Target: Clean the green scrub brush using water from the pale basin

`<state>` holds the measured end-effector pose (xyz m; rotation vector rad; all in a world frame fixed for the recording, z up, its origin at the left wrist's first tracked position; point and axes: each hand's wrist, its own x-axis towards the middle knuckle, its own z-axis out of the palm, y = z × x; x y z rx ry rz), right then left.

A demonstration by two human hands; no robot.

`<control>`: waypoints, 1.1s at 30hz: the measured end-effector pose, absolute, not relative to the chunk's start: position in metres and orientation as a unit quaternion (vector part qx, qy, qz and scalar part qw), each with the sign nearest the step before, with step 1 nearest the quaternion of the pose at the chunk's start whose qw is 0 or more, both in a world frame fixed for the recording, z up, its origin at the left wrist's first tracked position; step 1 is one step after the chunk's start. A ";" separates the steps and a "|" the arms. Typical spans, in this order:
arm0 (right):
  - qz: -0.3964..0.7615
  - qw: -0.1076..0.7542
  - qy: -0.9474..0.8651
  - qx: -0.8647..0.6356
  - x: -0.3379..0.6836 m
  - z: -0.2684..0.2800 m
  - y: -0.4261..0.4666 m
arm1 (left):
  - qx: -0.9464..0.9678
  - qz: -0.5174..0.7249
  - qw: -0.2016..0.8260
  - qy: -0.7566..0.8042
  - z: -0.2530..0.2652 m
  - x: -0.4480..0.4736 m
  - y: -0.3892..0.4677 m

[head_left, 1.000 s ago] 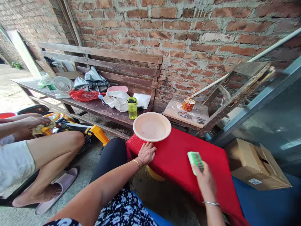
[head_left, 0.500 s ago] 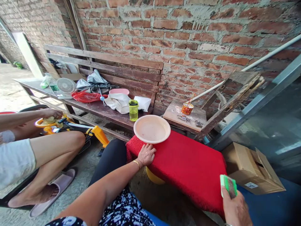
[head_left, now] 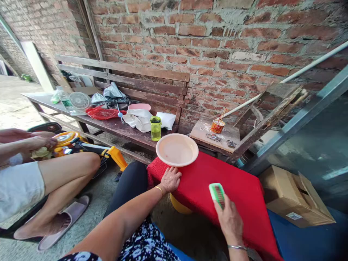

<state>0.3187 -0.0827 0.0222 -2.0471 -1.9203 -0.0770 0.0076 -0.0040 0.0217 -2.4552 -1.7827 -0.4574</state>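
Note:
My left hand (head_left: 170, 179) lies flat on the red fleecy cloth (head_left: 233, 181), fingers spread, just below a pale basin (head_left: 165, 159). The basin holds cloudy liquid. In my right hand (head_left: 230, 219) is a small green and white scrub brush (head_left: 217, 195), its brownish bristle side showing. The fingers are closed around its near end, and the brush hovers over the middle of the cloth; whether it touches the cloth I cannot tell.
A yellow-green bottle (head_left: 156, 131), a fan (head_left: 79, 100) and bags stand on the wooden bench (head_left: 127, 136). A paper cup (head_left: 218, 126) and padlocks sit on a small wooden seat (head_left: 198, 137). At right is a cardboard box (head_left: 293, 192). Another person's leg (head_left: 70, 170) is at left.
My right hand has moved left with the scrub brush, from the cloth's right end to over its middle. My left hand stays on the cloth. The other person's hands have shifted left.

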 end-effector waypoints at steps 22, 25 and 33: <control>-0.002 0.165 -0.666 -0.727 0.283 0.037 -0.067 | -0.809 -0.159 0.061 -0.563 0.013 0.000 0.000; -0.014 0.159 -0.578 -0.800 0.341 0.044 -0.069 | -0.808 -0.146 0.055 -0.568 0.016 0.002 -0.001; 0.018 0.207 -0.553 -0.807 0.328 0.057 -0.071 | -0.810 -0.158 0.060 -0.562 0.016 -0.001 -0.003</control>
